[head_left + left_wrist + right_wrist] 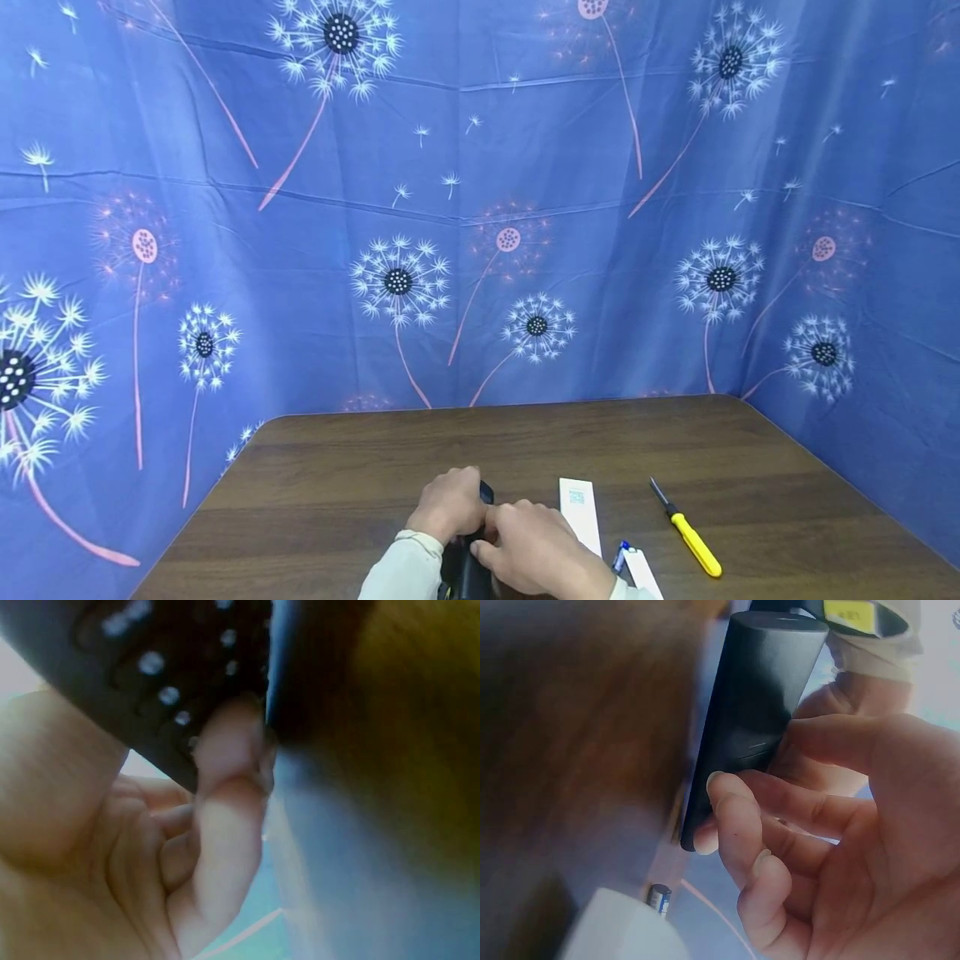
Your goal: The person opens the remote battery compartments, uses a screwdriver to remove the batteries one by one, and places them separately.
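Low in the middle of the head view, both hands hold a black remote control [474, 577] over the table. My left hand [452, 505] grips its far end, and a finger lies over the face with small pale button marks [169, 695] in the left wrist view. From the right side, my right hand [543, 548] holds the remote too, its thumb on the black casing. In the right wrist view, curled fingers [739, 817] touch the smooth back of the remote [761, 697], near a thin seam. Part of the left hand shows behind it.
On the brown table [360, 467], right of the hands, lie a long white box [580, 515] with a printed code and a screwdriver [686, 532] with a yellow handle. Nearer stand a white strip [642, 575] and a small blue item [621, 555]. Blue patterned cloth [465, 250] hangs behind.
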A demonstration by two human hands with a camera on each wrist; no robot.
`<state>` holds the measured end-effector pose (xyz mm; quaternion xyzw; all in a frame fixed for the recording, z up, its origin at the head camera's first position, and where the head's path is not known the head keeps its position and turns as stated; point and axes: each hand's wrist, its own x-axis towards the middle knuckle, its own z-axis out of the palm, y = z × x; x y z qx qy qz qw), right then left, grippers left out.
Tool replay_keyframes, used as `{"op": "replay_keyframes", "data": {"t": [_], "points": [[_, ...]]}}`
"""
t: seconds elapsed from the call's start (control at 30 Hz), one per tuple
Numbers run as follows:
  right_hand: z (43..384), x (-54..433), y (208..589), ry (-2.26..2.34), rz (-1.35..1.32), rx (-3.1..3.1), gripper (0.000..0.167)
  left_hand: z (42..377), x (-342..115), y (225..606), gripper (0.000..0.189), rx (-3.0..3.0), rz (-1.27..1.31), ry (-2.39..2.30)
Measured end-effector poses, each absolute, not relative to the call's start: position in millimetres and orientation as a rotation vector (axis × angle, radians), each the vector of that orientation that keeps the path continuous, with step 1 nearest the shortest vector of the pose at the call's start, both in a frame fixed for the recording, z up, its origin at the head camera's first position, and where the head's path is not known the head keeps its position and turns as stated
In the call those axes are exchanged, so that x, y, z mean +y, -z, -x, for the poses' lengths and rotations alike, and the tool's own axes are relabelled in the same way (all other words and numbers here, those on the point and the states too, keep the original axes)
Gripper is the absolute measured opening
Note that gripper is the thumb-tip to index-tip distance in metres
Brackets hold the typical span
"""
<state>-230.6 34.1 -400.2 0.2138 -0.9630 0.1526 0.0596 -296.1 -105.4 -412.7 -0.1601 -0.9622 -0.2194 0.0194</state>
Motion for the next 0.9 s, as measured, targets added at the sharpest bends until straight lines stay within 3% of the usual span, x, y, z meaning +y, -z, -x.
{"op": "replay_keyframes", "data": {"t": [0.17,0.4,0.7,0.9], "points": [[232.2,38.5,396.6,-0.573,-0.633,-2.936,0.015,300.9,-103.5,414.9,0.035,-2.941,0.482,0.783],[234.7,40.0,393.4,-0.619,-0.593,-2.993,0.023,308.9,-101.2,418.9,0.064,-2.897,0.434,0.969],[237.0,34.6,386.5,-0.483,-0.562,-2.979,0.039,312.6,-98.7,417.6,0.063,-2.837,0.323,1.045],[235.2,34.9,389.8,-0.528,-0.54,-3.0,0.061,311.7,-101.2,419.1,0.061,-2.807,0.237,1.16]]}}
